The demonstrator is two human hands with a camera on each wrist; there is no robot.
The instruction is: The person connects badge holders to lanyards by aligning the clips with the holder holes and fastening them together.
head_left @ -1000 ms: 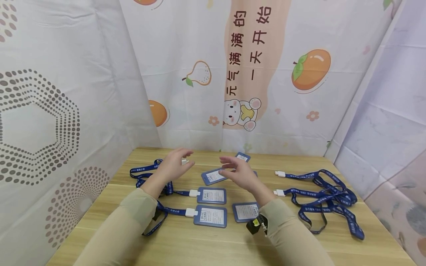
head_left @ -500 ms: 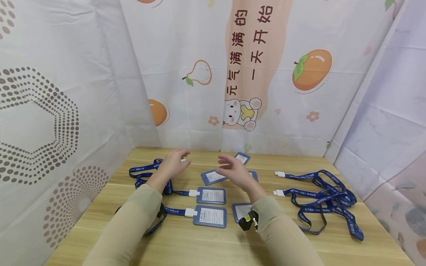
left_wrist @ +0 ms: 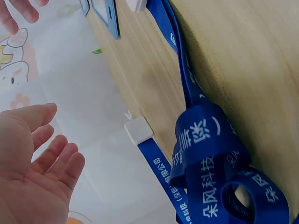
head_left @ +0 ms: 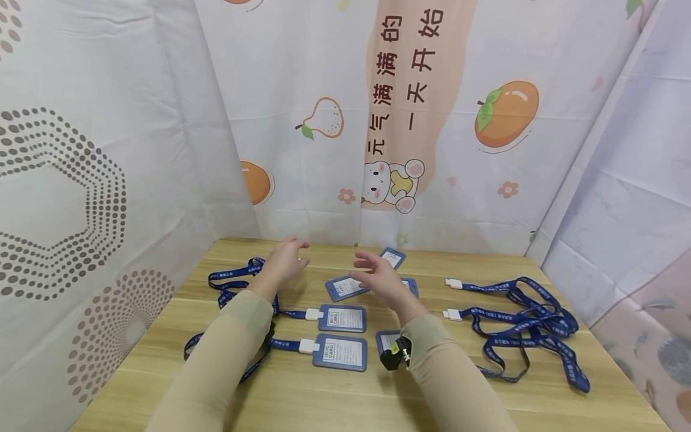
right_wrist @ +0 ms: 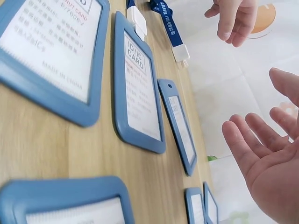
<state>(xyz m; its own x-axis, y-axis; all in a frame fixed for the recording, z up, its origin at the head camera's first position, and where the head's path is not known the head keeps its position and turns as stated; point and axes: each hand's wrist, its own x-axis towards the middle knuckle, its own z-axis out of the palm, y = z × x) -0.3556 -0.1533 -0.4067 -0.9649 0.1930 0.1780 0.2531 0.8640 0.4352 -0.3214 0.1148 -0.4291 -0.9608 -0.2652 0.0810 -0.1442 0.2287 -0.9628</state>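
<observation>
My left hand hovers above the back left of the table, holding nothing, its fingers relaxed. In the left wrist view a blue lanyard with a white clip lies below that hand. My right hand hangs in the air over a blue card holder and hides part of it. Its fingers are loosely bent and touch nothing in the right wrist view. Two card holders, one nearer and one farther, are joined to lanyards by white clips. Another card holder lies behind the right hand.
On the right of the wooden table lie tangled blue lanyards with two white clips. One more card holder is partly covered by a black wrist device. A printed curtain stands behind the table.
Both forearms have shifted slightly inward. My left hand has turned a little, and the white clip beside it is now hidden in the head view. The card holders and lanyards have stayed put.
</observation>
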